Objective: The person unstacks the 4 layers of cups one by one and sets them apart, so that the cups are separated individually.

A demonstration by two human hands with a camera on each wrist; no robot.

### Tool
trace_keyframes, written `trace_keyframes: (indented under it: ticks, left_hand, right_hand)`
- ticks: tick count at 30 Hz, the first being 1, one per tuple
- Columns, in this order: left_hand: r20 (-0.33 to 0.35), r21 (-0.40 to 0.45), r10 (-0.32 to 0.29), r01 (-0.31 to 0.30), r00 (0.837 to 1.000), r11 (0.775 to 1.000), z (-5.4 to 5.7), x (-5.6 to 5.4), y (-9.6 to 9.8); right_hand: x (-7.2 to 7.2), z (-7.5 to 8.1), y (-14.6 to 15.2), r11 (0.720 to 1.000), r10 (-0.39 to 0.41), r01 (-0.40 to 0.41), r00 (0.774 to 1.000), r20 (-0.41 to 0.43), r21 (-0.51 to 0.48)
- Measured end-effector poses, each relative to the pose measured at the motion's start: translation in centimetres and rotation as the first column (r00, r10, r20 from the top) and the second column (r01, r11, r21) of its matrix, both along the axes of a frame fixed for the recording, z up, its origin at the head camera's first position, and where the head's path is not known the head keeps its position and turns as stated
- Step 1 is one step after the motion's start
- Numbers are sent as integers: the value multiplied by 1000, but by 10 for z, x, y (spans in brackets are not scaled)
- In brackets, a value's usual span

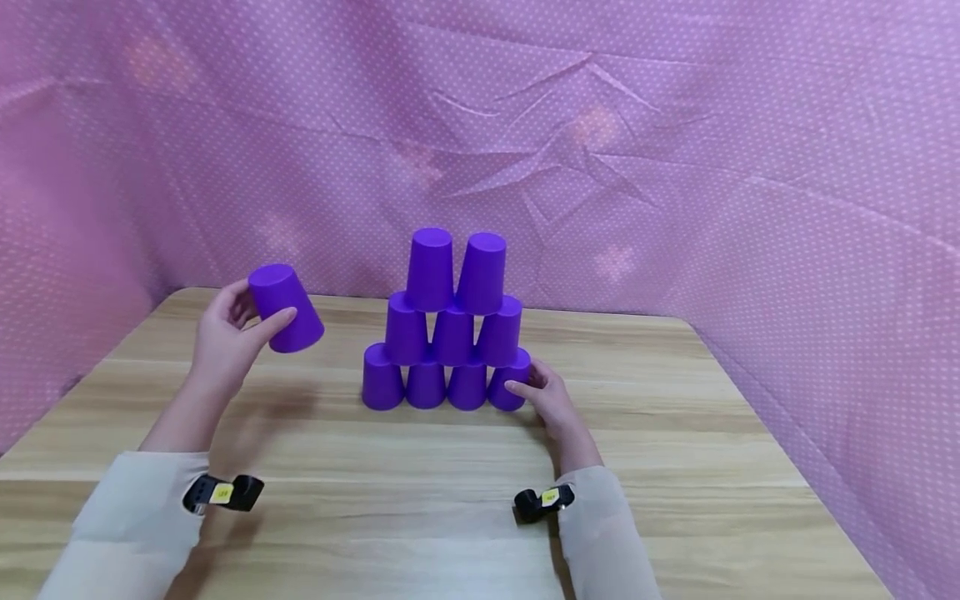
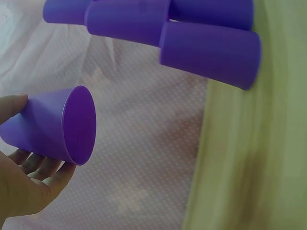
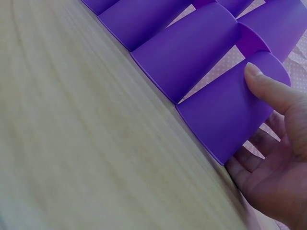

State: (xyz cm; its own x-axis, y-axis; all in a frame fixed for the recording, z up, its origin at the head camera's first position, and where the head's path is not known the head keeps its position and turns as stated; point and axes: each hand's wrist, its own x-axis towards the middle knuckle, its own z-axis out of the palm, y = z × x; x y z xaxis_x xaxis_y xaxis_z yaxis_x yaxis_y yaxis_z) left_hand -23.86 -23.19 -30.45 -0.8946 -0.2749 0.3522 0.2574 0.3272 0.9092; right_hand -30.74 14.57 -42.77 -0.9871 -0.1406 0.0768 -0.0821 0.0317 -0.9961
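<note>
Upside-down purple cups stand in a pyramid on the table: several in the bottom row, three in the middle row (image 1: pixel 453 336), two on top (image 1: pixel 431 271). Left of the pyramid, raised above the table, my left hand (image 1: pixel 225 337) grips a separate purple cup (image 1: pixel 288 312); it is tilted, closed end up. The left wrist view shows the open mouth of this cup (image 2: pixel 79 125), with the thumb on one side and fingers on the other. My right hand (image 1: pixel 553 400) holds the bottom row's rightmost cup (image 3: pixel 230 105) between thumb and fingers; that cup stays on the table.
The wooden table (image 1: pixel 420 500) reaches back to a pink dotted cloth (image 1: pixel 675 208) that hangs behind and along both sides. Black straps with small devices (image 1: pixel 225 493) sit on both wrists, over light sleeves (image 1: pixel 603 525).
</note>
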Motion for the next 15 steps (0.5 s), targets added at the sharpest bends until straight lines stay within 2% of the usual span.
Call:
trace_keyframes:
  ticks: [3, 7, 10, 12, 13, 15]
  left_hand:
    - [5, -7, 20, -20, 1000, 1000, -9, -1, -5]
    - [36, -6, 79, -79, 996, 997, -19, -7, -13]
    - [67, 23, 124, -126, 990, 992, -25, -13, -20]
    - [76, 41, 145, -149, 986, 988, -29, -17, -25]
    - [66, 84, 151, -156, 986, 984, -32, -21, -28]
    - [76, 88, 172, -178, 982, 980, -34, -27, -32]
  right_hand:
    - [0, 1, -1, 1000, -6, 6, 1000, 10, 11]
    - [0, 2, -1, 1000, -17, 17, 1000, 16, 21]
    - [0, 2, -1, 1000, -20, 20, 1000, 14, 18]
    - [0, 2, -1, 1000, -15, 15, 1000, 5, 8]
    - [0, 2, -1, 1000, -13, 13, 1000, 1, 3]
    - [0, 2, -1, 1000, -13, 13, 1000, -3, -1]
